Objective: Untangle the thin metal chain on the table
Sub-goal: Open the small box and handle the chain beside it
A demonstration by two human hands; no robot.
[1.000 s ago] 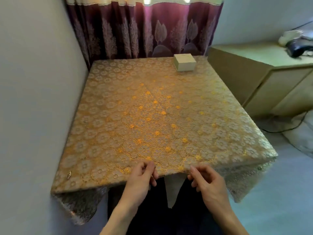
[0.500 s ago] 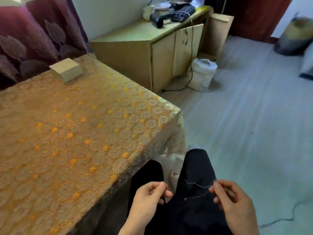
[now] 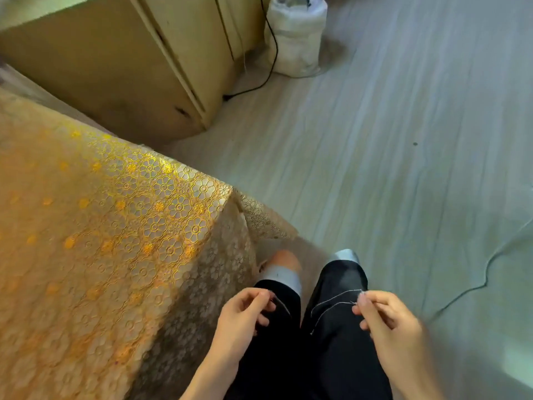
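A table point(image 3: 43, 255) draped in a gold floral lace tablecloth point(image 3: 161, 203) stands on a pale plank floor point(image 3: 403, 140). Beyond its corner sits a yellow-brown wooden cabinet point(image 3: 115, 67). Just beside the cabinet, a white sack point(image 3: 297, 39) rests on the floor, and a black cable point(image 3: 269, 64) runs down past it. Light glints off the cloth.

The thin silvery metal chain point(image 3: 331, 298) shines faintly against the matt dark cloth trousers point(image 3: 340, 359). The golden flower-pattern lace tablecloth point(image 3: 144, 215) looks glossy and embossed. The yellowish wooden cabinet point(image 3: 115, 67) is matt, and the pale plank-grain floor point(image 3: 403, 140) looks smooth.
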